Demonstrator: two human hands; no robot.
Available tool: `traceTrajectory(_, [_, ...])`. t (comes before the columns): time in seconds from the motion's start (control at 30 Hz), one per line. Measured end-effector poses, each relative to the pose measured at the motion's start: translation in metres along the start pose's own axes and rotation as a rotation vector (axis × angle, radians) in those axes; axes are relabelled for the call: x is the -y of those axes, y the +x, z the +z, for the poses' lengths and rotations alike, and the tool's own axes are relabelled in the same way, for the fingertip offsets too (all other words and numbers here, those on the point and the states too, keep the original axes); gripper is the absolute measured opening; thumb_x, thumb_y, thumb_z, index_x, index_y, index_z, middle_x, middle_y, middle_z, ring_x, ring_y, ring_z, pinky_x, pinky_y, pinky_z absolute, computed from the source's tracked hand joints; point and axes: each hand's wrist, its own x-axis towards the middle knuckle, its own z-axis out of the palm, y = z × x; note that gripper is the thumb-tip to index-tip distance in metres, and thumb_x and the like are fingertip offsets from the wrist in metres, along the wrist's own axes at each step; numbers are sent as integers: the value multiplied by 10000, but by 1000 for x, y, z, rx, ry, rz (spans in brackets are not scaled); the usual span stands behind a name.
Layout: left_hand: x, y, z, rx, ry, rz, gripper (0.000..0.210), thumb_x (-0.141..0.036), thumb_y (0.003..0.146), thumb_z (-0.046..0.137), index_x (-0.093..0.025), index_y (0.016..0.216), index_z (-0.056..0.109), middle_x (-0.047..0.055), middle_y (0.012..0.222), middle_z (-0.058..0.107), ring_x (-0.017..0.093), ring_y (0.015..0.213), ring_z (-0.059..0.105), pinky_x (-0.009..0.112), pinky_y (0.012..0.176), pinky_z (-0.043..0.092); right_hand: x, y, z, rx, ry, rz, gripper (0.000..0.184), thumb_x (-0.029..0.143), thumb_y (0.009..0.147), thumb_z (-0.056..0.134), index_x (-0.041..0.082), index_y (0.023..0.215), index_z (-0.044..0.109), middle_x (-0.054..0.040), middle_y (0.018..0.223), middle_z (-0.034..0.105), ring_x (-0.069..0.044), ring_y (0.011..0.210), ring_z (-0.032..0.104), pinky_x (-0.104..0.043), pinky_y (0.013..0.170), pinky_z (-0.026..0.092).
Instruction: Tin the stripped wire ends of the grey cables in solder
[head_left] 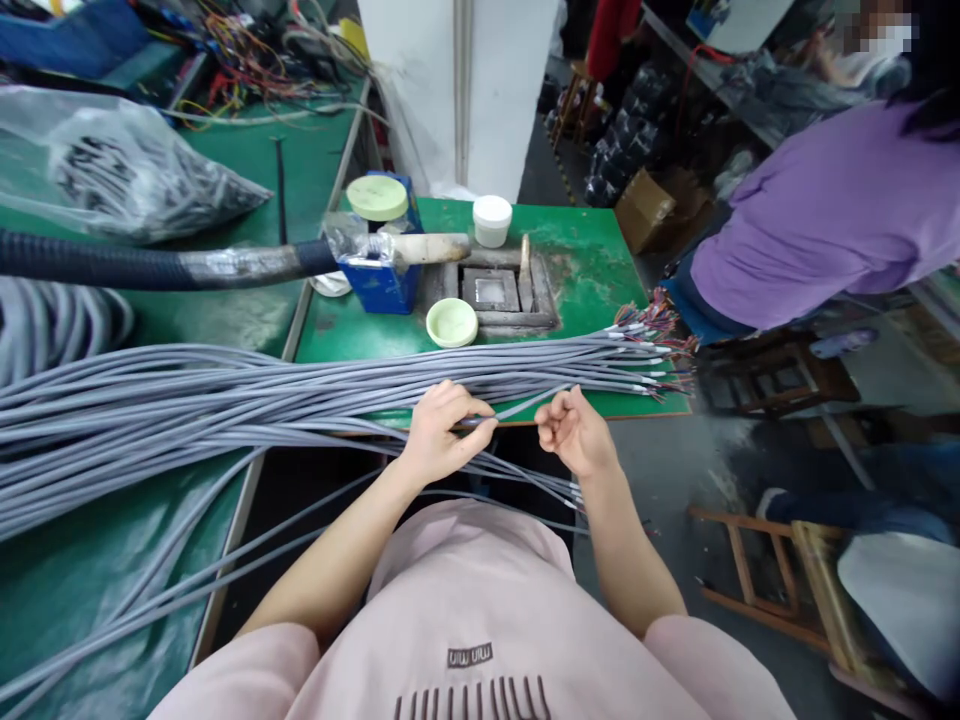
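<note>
Between thumb and fingers, my left hand pinches a grey cable at the front edge of the green table. To its right, my right hand has its fingers curled at the same cable's end; the end itself is hidden by the fingers. Behind both hands lies a thick bundle of grey cables, running from the left to a spray of stripped coloured wire ends at the right. A few more cables hang below the table edge, in front of my body.
A solder pot is set in the green table. Around it are a pale green dish, a white lidded tub, a blue box and an extraction hose. A person in purple is at the right, near a wooden stool.
</note>
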Motion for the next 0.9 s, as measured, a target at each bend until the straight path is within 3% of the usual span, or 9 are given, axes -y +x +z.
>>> traceTrajectory(0.1, [2, -2, -1, -7, -27, 43, 154, -294, 840, 592, -190, 748, 657, 13, 643, 625, 139, 627, 509, 309, 664, 389, -1, 4, -6, 52, -40, 81, 398, 564, 843, 551, 178, 772, 612, -45, 684, 730, -139, 431, 593, -232, 355, 421])
traceTrajectory(0.17, [4, -3, -2, 105, -24, 84, 171, -321, 858, 583, -187, 790, 664, 21, 681, 649, 145, 655, 529, 311, 684, 396, 2, 5, -7, -49, 34, 0, 328, 512, 856, 561, 193, 875, 635, -17, 742, 739, -112, 466, 602, -210, 382, 438])
traceTrajectory(0.3, [11, -6, 1, 272, 68, 72, 333, -401, 902, 540, -153, 1103, 635, 82, 930, 696, 188, 837, 586, 320, 749, 417, 17, -8, 2, -215, 74, -433, 265, 479, 841, 598, 217, 853, 635, 20, 761, 720, -84, 508, 596, -205, 453, 473])
traceTrajectory(0.4, [17, -7, 6, 299, 68, 70, 445, -452, 902, 529, -159, 1233, 582, 103, 1063, 688, 218, 972, 587, 337, 821, 418, 27, -32, 11, -252, -147, -857, 264, 482, 848, 588, 224, 865, 643, 3, 764, 720, -128, 514, 617, -281, 490, 512])
traceTrajectory(0.47, [19, -7, 8, 297, 17, 73, 509, -506, 863, 569, -173, 1247, 584, 110, 1131, 675, 242, 1065, 572, 356, 878, 408, 28, -47, 12, -263, -364, -965, 267, 452, 886, 545, 210, 868, 657, 0, 658, 692, -126, 451, 577, -268, 447, 476])
traceTrajectory(0.5, [19, -7, 9, 295, -17, 66, 534, -528, 840, 592, -182, 1247, 590, 111, 1151, 670, 251, 1096, 564, 368, 905, 400, 26, -53, 12, -249, -487, -905, 275, 434, 900, 529, 198, 867, 666, 3, 596, 666, -113, 408, 534, -241, 406, 428])
traceTrajectory(0.6, [15, -6, 10, 278, -189, 9, 519, -520, 814, 630, -205, 1226, 613, 108, 1134, 677, 252, 1081, 567, 395, 940, 392, 18, -59, 10, -133, -791, -475, 292, 397, 920, 509, 168, 861, 679, 21, 480, 591, -67, 337, 393, -195, 346, 277])
traceTrajectory(0.67, [10, -5, 10, 242, -360, -51, 450, -469, 823, 640, -204, 1187, 637, 102, 1063, 692, 232, 1008, 580, 389, 914, 419, 10, -56, 10, -18, -894, -264, 315, 401, 933, 481, 163, 856, 673, 30, 462, 568, -61, 351, 375, -197, 370, 274])
traceTrajectory(0.9, [-7, -1, 18, 115, -855, -393, 213, -374, 815, 667, -168, 785, 712, 61, 828, 695, 160, 785, 604, 304, 775, 463, -5, -48, 19, 247, -1039, -130, 336, 376, 954, 419, 159, 908, 671, 38, 500, 572, -81, 452, 486, -212, 506, 383])
